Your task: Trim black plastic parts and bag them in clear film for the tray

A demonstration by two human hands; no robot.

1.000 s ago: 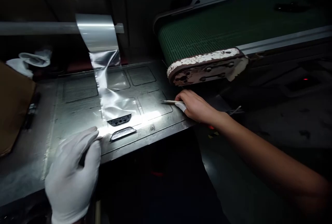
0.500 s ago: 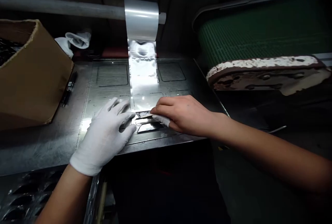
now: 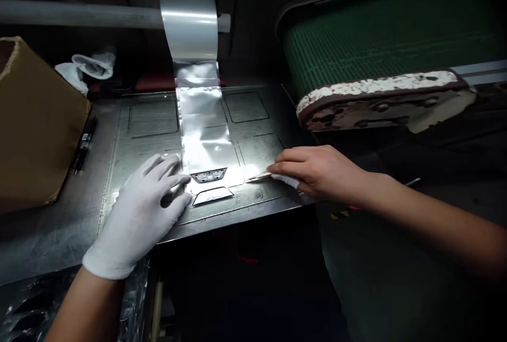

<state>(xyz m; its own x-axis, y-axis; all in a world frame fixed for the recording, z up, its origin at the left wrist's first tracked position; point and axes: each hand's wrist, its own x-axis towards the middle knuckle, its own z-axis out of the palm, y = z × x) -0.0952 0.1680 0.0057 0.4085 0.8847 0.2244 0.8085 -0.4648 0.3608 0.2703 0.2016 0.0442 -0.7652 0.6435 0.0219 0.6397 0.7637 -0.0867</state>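
Note:
My left hand (image 3: 140,210), in a white glove, rests on the metal plate with fingers spread. Its index fingertip is at the left end of a small dark trapezoid part (image 3: 208,175), and its thumb is near a trapezoid cut-out (image 3: 213,195) in front. Clear film (image 3: 206,136) runs from the roll down under the part. My bare right hand (image 3: 309,170) is closed round a slim knife (image 3: 259,177) with a pointed blade. White wrapping shows beneath its fingers. The knife tip lies just right of the film, apart from the part.
The film roll (image 3: 190,27) hangs on a pale bar (image 3: 99,14). A cardboard box (image 3: 35,130) and black pens (image 3: 84,145) are at left, beside crumpled white gloves (image 3: 89,67). A green conveyor belt (image 3: 376,40) stands at right. Black parts in clear trays (image 3: 31,305) sit lower left.
My right hand has drawn the knife rightward, away from the dark part, which shows fully now. My left hand stays beside the part. The whole view has shifted somewhat.

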